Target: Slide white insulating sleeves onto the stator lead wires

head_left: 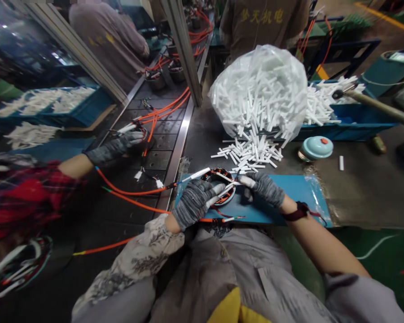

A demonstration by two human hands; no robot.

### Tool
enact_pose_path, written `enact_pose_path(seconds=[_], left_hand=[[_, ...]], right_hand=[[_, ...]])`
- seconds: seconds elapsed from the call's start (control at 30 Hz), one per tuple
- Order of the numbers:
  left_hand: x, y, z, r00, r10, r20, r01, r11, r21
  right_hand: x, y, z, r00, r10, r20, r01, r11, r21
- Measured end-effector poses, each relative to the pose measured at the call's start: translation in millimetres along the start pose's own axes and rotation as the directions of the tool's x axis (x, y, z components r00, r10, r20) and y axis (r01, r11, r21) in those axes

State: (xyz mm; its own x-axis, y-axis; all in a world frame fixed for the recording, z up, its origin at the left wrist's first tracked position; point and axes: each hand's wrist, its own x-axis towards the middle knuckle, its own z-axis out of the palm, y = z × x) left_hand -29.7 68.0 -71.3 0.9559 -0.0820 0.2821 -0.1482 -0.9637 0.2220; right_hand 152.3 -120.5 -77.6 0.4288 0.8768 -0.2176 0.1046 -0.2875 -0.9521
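A motor stator ring point(229, 196) with dark and orange windings rests on a blue mat point(289, 211). My left hand point(197, 202), in a grey knit glove with pale fingertips, is closed on the near left side of the ring. At its far right side my right hand point(261, 188), gloved alike, pinches the end of a thin white sleeve point(229, 185). Whether a wire runs inside that sleeve is too small to tell. A thicker white tube point(200, 173) leads from the ring to an orange cable point(144, 192).
A clear bag point(261, 89) spills white sleeves point(252, 152) behind the mat. Right of it are a blue bin point(350, 130) and a light-blue lidded jar point(316, 148). A co-worker's gloved hand point(117, 146) touches another stator on the left conveyor point(161, 143). A metal post point(183, 49) stands behind.
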Motion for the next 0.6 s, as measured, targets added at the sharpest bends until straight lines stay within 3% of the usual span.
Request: enact_pose_path(seconds=[0.07, 0.23, 0.33, 0.4, 0.47, 0.53, 0.6], left_hand=[[1.3, -2.2, -1.3, 0.999, 0.025, 0.041, -0.025, 1.0, 0.01], [1.7, -8.6, 0.3, 0.994, 0.089, 0.058, -0.09, 0.996, 0.02], [5.8, -9.8, 3.0, 0.991, 0.07, 0.117, -0.08, 0.993, 0.086], [9.0, -8.1, 3.9, 0.989, 0.043, 0.143, -0.064, 0.987, 0.149], [9.3, -3.1, 2.4, 0.994, 0.022, 0.109, -0.044, 0.977, 0.207], [4.2, 5.9, -1.5, 1.0, 0.009, 0.008, -0.011, 0.974, 0.226], [-7.0, 17.9, -5.8, 0.99, -0.013, -0.138, 0.039, 0.982, 0.186]], right_hand=[[2.3, -1.2, -3.7, 0.997, 0.011, 0.081, -0.016, 0.998, 0.061], [4.7, 2.8, -8.0, 0.987, -0.16, -0.003, 0.16, 0.984, 0.075], [12.9, -0.7, 1.1, 0.972, -0.2, 0.122, 0.193, 0.979, 0.061], [18.2, -5.7, 9.0, 0.968, -0.195, 0.16, 0.205, 0.978, -0.048], [20.2, -9.6, 11.7, 0.968, -0.215, 0.129, 0.234, 0.959, -0.159], [18.5, -9.3, 4.2, 0.967, -0.245, 0.067, 0.254, 0.945, -0.204], [15.7, -4.0, -13.7, 0.96, -0.263, -0.094, 0.226, 0.93, -0.291]])
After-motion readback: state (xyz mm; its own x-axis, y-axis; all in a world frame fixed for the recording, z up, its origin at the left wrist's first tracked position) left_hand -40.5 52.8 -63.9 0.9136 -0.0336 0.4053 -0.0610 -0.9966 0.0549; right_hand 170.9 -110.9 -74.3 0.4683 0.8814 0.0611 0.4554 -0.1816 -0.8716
